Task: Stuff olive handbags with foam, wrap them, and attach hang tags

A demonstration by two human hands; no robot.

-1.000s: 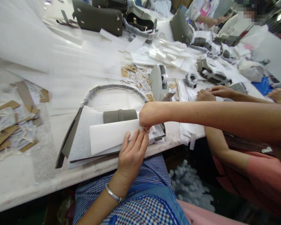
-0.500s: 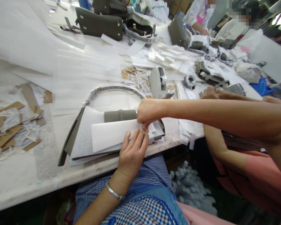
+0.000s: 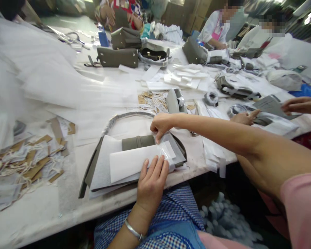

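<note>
A dark olive handbag lies on the table before me, partly covered by grey sheet. Its wrapped handle arches away from me. Across it lies a white foam-like strip, with clear tape at its right end. My left hand rests flat, fingers stretched over the strip's lower edge near the tape. My right hand is above the strip, fingers curled and one digit pointing down by the tape's upper end. What it pinches, if anything, is hidden.
Paper tags with strings lie at the left, others behind the bag. Next to these is a grey tape dispenser. Several bags and white strips lie farther back. A co-worker's hand handles another bag at right.
The view has shifted, showing more of the far table. My right hand has lifted up and back from my left fingertips, exposing the clear tape. My left hand stays flat on the strip.
</note>
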